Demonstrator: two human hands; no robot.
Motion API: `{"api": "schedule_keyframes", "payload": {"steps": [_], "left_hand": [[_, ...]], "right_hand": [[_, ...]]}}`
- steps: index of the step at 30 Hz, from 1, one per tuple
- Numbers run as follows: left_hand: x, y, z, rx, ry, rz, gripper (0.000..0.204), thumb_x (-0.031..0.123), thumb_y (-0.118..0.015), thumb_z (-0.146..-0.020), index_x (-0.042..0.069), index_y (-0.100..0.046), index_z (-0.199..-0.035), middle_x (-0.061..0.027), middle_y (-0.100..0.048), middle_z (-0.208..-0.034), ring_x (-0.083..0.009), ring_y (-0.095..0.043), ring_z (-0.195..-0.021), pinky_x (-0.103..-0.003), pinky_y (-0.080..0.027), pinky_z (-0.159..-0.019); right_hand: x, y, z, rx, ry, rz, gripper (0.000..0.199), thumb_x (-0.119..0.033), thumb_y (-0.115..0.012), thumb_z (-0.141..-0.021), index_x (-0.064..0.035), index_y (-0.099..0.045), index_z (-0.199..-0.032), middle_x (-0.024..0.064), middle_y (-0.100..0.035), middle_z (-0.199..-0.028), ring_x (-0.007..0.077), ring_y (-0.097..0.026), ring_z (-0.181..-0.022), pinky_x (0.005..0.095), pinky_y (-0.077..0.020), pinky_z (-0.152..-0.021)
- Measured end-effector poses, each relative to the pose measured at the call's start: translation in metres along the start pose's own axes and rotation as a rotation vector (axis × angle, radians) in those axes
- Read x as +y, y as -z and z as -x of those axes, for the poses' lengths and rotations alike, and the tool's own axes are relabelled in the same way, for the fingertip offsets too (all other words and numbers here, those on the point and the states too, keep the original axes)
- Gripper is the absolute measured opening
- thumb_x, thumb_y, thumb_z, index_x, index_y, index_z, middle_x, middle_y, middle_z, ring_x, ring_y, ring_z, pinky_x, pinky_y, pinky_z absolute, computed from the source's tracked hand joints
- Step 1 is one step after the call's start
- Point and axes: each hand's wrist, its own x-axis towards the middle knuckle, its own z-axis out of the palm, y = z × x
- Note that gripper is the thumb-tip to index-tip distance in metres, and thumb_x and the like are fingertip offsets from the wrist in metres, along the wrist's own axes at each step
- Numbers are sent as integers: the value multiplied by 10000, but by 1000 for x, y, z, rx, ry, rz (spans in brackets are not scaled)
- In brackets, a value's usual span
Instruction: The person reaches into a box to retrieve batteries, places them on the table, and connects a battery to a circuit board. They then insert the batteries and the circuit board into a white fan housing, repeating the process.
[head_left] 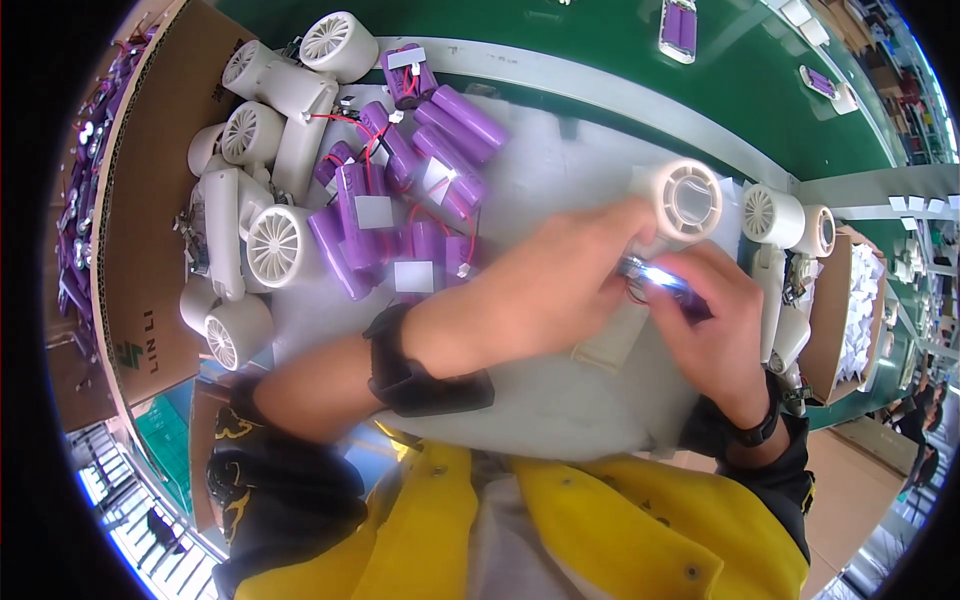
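A cream handheld fan (688,200) is tilted in front of me, its round ringed head at the top. My left hand (575,265) is closed around it below the head, and most of those fingers are hidden. A cream handle part (612,342) shows under that hand. My right hand (722,320) is closed on a purple battery (698,303), pinched between thumb and fingers close beside the fan. A bright white light (660,277) glows between the two hands, next to a small metallic part and a thin red wire.
Purple batteries (465,125) with wires and white pads lie left of centre. Cream fan bodies (278,245) are piled beside a cardboard box (150,220) of purple batteries. More fans (772,215) stand on the right by a box of white pieces (858,310). A metal rail (600,82) runs behind.
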Motion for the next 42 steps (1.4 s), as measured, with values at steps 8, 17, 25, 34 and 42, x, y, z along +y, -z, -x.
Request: {"api": "schedule_keyframes", "payload": {"steps": [8, 17, 25, 34, 42], "left_hand": [[2, 2, 0, -30, 41, 4, 367, -44, -631, -809, 61, -472, -1122, -124, -565, -765, -291, -594, -660, -389, -471, -604], [0, 3, 1, -44, 37, 72, 354, -46, -593, -837, 52, -479, -1158, -116, -573, -802, -251, -590, -719, -373, -472, -650], [-2, 6, 0, -91, 75, 173, 321, -42, -507, -872, 37, -507, -1183, -118, -587, -843, -219, -584, -766, -345, -468, -702], [-5, 4, 0, -63, 58, 159, 293, -49, -509, -884, 28, -514, -1167, -128, -609, -867, -237, -609, -800, -355, -481, -736], [-4, 4, 0, -51, 81, 161, 271, -58, -510, -891, 23, -524, -1150, -131, -615, -867, -242, -615, -801, -358, -483, -745]], "right_hand": [[1, -9, -3, 198, 54, -7, 190, -16, -754, -755, -40, -697, -935, 89, -647, -840, 206, -647, -626, 295, -523, -573], [6, -3, 1, 132, 93, 53, 208, -12, -783, -731, -41, -708, -923, 91, -660, -835, 208, -655, -633, 288, -526, -566], [4, -4, 0, 167, 147, 119, 204, -14, -780, -732, -35, -705, -921, 81, -659, -829, 195, -651, -600, 281, -522, -528], [5, -4, 0, 162, 207, 148, 215, -8, -785, -717, -30, -698, -912, 78, -647, -819, 201, -634, -589, 289, -517, -515], [1, -4, 1, 166, 292, 244, 218, 11, -786, -699, -23, -695, -895, 68, -626, -797, 207, -619, -601, 298, -502, -505]]}}
